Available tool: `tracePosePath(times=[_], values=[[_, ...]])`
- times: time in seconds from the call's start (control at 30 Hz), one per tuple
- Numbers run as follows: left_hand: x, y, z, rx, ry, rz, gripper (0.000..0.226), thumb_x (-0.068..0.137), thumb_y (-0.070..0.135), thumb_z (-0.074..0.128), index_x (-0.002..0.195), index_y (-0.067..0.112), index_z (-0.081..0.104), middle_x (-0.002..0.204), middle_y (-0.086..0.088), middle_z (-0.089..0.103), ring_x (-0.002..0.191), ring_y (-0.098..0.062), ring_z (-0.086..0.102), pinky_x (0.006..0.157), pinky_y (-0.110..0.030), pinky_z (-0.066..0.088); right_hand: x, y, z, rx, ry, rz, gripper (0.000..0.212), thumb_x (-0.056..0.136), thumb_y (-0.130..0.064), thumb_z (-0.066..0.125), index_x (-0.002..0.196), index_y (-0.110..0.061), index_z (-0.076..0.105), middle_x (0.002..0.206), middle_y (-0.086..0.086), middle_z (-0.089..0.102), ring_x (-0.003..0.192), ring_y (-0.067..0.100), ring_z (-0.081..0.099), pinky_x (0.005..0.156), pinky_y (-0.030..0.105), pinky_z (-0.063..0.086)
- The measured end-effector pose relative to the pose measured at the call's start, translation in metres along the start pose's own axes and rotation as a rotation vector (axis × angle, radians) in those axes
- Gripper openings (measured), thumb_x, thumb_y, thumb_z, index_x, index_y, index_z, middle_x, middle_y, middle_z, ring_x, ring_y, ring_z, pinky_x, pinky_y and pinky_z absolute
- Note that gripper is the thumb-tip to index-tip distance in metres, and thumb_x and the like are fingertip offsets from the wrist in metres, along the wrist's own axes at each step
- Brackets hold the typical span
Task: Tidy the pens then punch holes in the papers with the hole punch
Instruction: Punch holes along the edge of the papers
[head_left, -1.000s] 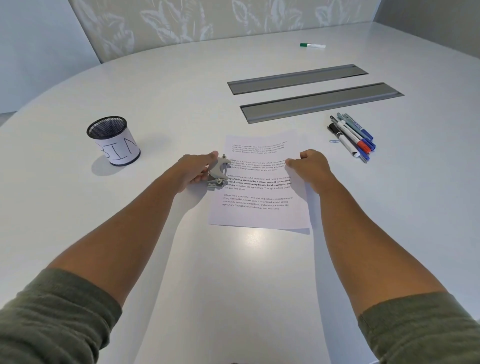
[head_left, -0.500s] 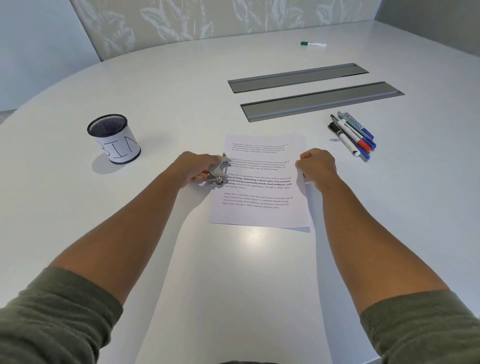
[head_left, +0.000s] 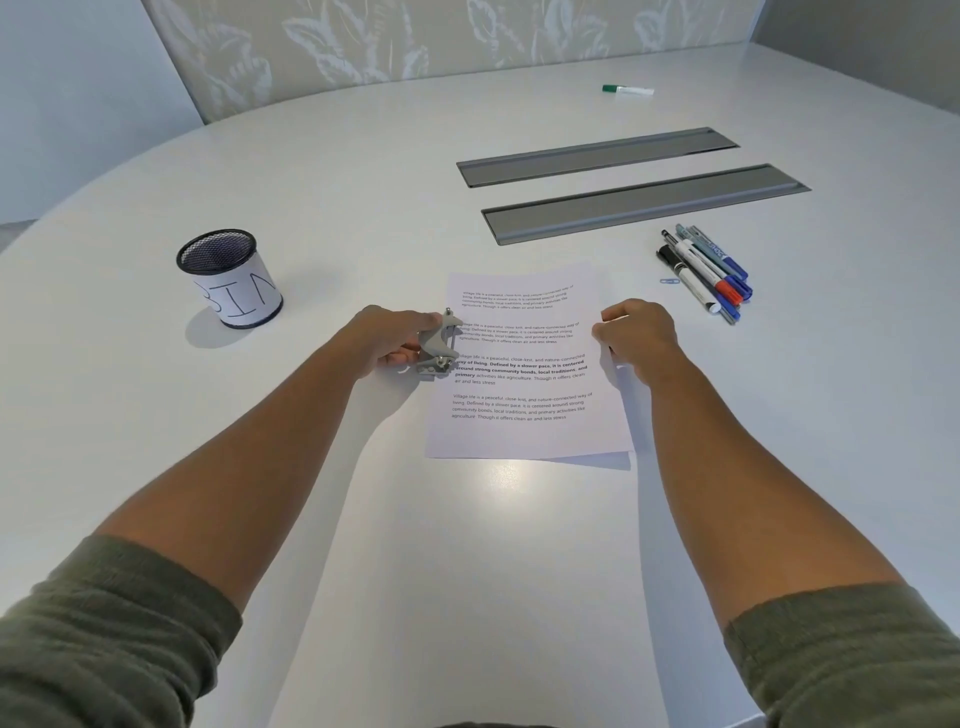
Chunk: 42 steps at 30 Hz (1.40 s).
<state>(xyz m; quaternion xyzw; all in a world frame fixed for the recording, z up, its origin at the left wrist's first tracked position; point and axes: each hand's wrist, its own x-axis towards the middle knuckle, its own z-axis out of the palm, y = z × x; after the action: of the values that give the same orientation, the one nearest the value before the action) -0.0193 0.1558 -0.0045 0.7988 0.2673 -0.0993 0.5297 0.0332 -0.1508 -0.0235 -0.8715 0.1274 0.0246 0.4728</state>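
A wide white table fills the view, with 2 long grey recessed trays set into its far right part. The papers, a printed stack with a lower sheet peeking out at the near right corner, lie flat at the centre. To the far left stands a black mesh cup wrapped in a white label reading "BIN". The left hand is curled around the grey hole punch, which sits against the stack's left edge. The right hand rests loosely closed on the stack's right edge, fingers curled at the margin. The pens lie bundled on the table right of the papers, a small paper clip just beside them. A green marker lies well apart at the far edge.
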Motion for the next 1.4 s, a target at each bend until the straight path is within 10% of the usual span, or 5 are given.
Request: tracePosePath(times=[0.27,0.5,0.97,1.4], values=[[0.0,-0.001,0.0,-0.016,-0.016,-0.007,0.033,0.079,0.041,0.076,0.091,0.01,0.073,0.071,-0.002,0.073,0.062,-0.016,0.061,0.062,-0.023,0.048,-0.001,0.0,0.002,0.017,0.007,-0.002,0.011,0.075,-0.015,0.068,0.084,-0.012,0.07,0.08,0.003,0.07,0.082,0.029,0.072,0.082,0.043,0.06],[0.001,0.0,0.001,-0.077,-0.01,-0.011,0.043,0.078,0.046,0.076,0.103,0.011,0.072,0.083,-0.004,0.065,0.069,-0.019,0.051,0.052,-0.021,0.038,-0.008,-0.01,0.02,-0.234,0.193,-0.088,0.048,0.088,-0.046,0.057,0.124,-0.015,0.061,0.13,0.008,0.052,0.126,0.028,0.043,0.097,0.044,0.044],[-0.003,-0.001,0.002,-0.058,-0.011,0.012,0.039,0.078,0.047,0.076,0.098,0.014,0.073,0.087,-0.004,0.072,0.066,-0.012,0.065,0.071,-0.026,0.052,-0.017,0.002,0.067,-0.434,0.151,-0.292,0.056,0.092,-0.055,0.046,0.122,-0.01,0.062,0.14,0.003,0.051,0.144,0.027,0.024,0.12,0.05,0.012],[-0.005,0.001,0.004,0.041,-0.021,0.015,0.018,0.084,0.031,0.073,0.086,0.014,0.07,0.08,-0.001,0.067,0.065,-0.011,0.06,0.053,-0.019,0.041,-0.029,0.004,0.074,-0.576,0.09,-0.376,0.063,0.095,-0.056,0.036,0.133,-0.008,0.052,0.157,0.006,0.032,0.152,0.023,0.002,0.121,0.049,-0.003]])
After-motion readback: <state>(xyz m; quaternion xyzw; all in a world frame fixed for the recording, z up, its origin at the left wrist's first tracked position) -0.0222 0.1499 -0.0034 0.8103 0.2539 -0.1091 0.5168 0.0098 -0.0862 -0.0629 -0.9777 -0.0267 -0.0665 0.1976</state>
